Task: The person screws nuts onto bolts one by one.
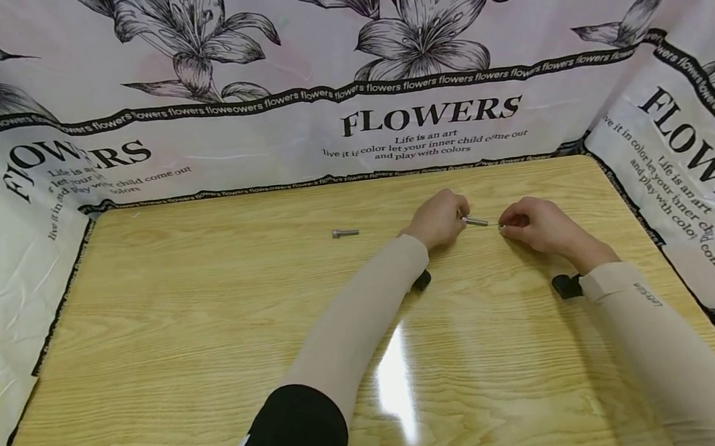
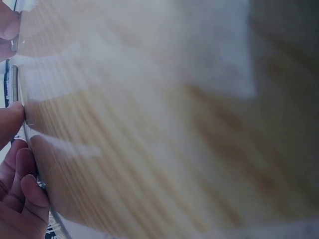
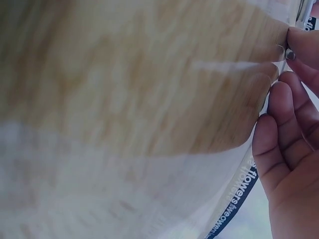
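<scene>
My left hand (image 1: 437, 220) pinches a metal bolt (image 1: 477, 222) just above the wooden table, its threaded shank pointing right. In the left wrist view the bolt (image 2: 14, 84) sticks out past the thumb, and its head is hidden by the fingers. A short distance to the right, my right hand (image 1: 541, 227) pinches a small metal nut (image 1: 502, 227) between thumb and forefinger. The nut (image 3: 290, 55) shows at the fingertips in the right wrist view, apart from the bolt's end. Left of my left hand lies a second bolt (image 1: 345, 233) with a cylindrical head.
The wood-grain table (image 1: 166, 330) is shiny and reflects a bright light patch. A white cloth printed with flowers and lettering (image 1: 245, 147) hangs along the back and sides. Black wrist cameras (image 1: 567, 286) sit under both forearms, close to the tabletop.
</scene>
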Action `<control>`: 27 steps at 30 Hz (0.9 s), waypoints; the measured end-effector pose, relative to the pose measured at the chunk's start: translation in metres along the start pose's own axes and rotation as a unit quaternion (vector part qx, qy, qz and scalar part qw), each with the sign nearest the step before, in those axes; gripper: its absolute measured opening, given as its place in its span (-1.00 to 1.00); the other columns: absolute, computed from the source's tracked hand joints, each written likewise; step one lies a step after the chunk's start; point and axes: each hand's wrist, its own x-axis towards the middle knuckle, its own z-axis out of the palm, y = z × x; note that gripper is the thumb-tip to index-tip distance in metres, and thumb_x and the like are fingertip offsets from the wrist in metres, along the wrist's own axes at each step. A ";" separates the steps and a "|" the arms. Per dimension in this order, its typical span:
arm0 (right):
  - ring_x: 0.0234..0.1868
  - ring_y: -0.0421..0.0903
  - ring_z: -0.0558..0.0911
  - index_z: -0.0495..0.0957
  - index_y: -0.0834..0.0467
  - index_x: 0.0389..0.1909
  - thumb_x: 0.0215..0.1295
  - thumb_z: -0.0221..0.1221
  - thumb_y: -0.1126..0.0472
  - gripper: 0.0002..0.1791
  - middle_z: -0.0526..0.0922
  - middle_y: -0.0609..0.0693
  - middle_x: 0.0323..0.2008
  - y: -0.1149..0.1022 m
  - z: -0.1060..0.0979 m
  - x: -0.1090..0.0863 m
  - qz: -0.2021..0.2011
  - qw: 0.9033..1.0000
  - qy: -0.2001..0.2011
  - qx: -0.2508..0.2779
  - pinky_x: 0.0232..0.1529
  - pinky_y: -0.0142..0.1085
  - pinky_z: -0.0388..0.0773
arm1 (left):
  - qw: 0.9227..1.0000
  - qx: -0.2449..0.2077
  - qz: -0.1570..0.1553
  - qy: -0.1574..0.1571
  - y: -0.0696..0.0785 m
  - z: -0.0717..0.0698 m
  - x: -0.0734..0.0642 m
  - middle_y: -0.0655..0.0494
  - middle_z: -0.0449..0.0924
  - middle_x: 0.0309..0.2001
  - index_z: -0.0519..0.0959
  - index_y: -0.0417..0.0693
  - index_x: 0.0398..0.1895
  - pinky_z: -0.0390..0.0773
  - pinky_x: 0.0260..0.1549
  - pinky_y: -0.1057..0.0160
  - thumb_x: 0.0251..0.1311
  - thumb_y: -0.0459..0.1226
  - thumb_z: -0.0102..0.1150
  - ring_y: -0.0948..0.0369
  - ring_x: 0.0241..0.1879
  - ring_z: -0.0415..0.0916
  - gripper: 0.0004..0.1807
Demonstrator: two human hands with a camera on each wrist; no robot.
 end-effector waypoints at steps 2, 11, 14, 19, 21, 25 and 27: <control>-0.23 0.02 0.56 0.62 0.28 -0.16 0.30 0.21 0.25 -0.81 0.59 0.15 -0.23 0.000 0.000 0.000 -0.001 1.000 -0.001 0.000 -0.18 -0.08 0.47 | 1.000 0.005 -0.002 0.000 0.000 0.000 0.000 0.21 0.50 -0.11 0.61 0.02 -0.05 0.44 -0.14 0.40 0.31 -0.25 0.13 0.34 -0.15 0.40 -0.81; -0.25 0.00 0.55 0.61 0.27 -0.18 0.30 0.21 0.21 -0.80 0.60 0.13 -0.25 0.001 0.000 0.000 -0.013 1.000 -0.007 -0.005 -0.20 -0.10 0.46 | 1.000 0.006 -0.010 -0.003 -0.001 0.002 0.002 0.22 0.49 -0.19 0.60 0.00 -0.19 0.46 -0.21 0.39 0.33 -0.24 0.11 0.33 -0.23 0.42 -0.89; -0.27 -0.01 0.55 0.61 0.25 -0.18 0.30 0.20 0.21 -0.81 0.61 0.11 -0.28 0.001 0.000 -0.001 -0.013 1.000 -0.002 -0.003 -0.21 -0.12 0.46 | 1.000 -0.004 -0.007 -0.004 -0.002 0.002 0.002 0.22 0.52 -0.19 0.60 -0.02 -0.16 0.46 -0.18 0.40 0.33 -0.26 0.10 0.33 -0.21 0.44 -0.88; -0.30 -0.03 0.55 0.58 0.23 -0.15 0.32 0.15 0.19 -0.79 0.62 0.08 -0.31 -0.001 -0.001 -0.004 -0.003 1.000 0.008 0.006 -0.27 -0.16 0.47 | 1.000 -0.017 0.010 0.011 -0.003 -0.001 -0.002 0.20 0.55 -0.16 0.61 -0.03 -0.12 0.44 -0.12 0.40 0.33 -0.28 0.09 0.32 -0.17 0.45 -0.85; -0.31 -0.02 0.55 0.58 0.24 -0.14 0.33 0.15 0.18 -0.78 0.62 0.08 -0.32 -0.003 -0.002 -0.006 0.000 1.000 0.014 0.010 -0.29 -0.16 0.47 | 0.999 -0.030 0.020 0.022 -0.005 -0.003 -0.005 0.20 0.56 -0.19 0.61 -0.05 -0.14 0.45 -0.16 0.41 0.32 -0.29 0.09 0.32 -0.21 0.46 -0.86; -0.32 -0.01 0.57 0.58 0.25 -0.14 0.32 0.16 0.20 -0.79 0.64 0.09 -0.33 -0.005 -0.003 -0.010 -0.002 0.999 0.030 0.020 -0.31 -0.16 0.49 | 0.997 -0.058 0.028 0.031 -0.007 -0.007 -0.012 0.21 0.55 -0.28 0.60 -0.05 -0.17 0.43 -0.25 0.42 0.31 -0.29 0.11 0.32 -0.29 0.44 -0.89; -0.31 -0.01 0.58 0.58 0.25 -0.14 0.30 0.16 0.23 -0.80 0.64 0.10 -0.33 -0.006 -0.002 -0.011 -0.002 0.999 0.035 0.026 -0.29 -0.16 0.49 | 0.997 -0.069 0.026 0.032 -0.008 -0.008 -0.015 0.22 0.54 -0.29 0.59 -0.04 -0.18 0.42 -0.26 0.43 0.31 -0.28 0.13 0.33 -0.29 0.43 -0.90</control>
